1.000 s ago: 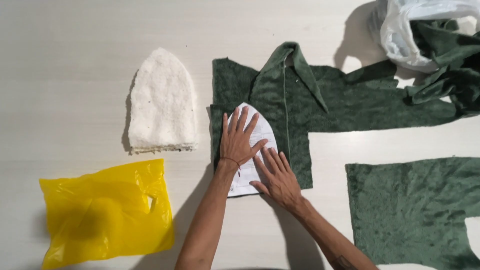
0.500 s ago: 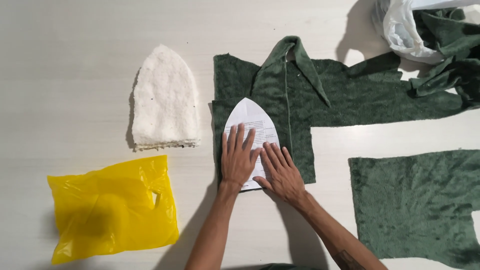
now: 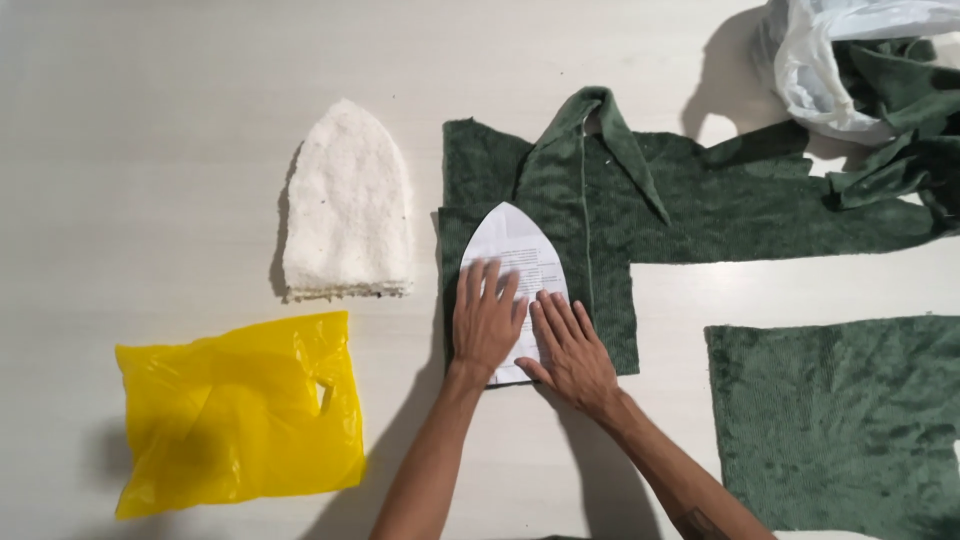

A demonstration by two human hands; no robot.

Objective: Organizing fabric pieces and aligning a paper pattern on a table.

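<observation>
With both the left hand [image 3: 487, 322] and the right hand [image 3: 572, 352] lying flat, fingers apart, on the white arch-shaped paper pattern [image 3: 516, 262], the pattern may slide on the soft dark green towel fabric [image 3: 560, 190] if the pressure is uneven.

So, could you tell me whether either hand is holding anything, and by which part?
Nothing is gripped: the left hand and right hand press flat on the paper template's lower half.

bare table [image 3: 150, 150] leftward, white pile [image 3: 347, 205] beside

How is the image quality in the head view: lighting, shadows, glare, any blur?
Head view: even, soft light; sharp focus with no motion blur on the left hand or right hand; soft shadows fall left of the forearms and beside the white plastic bag; mild sheen on the yellow bag, no harsh glare.
</observation>
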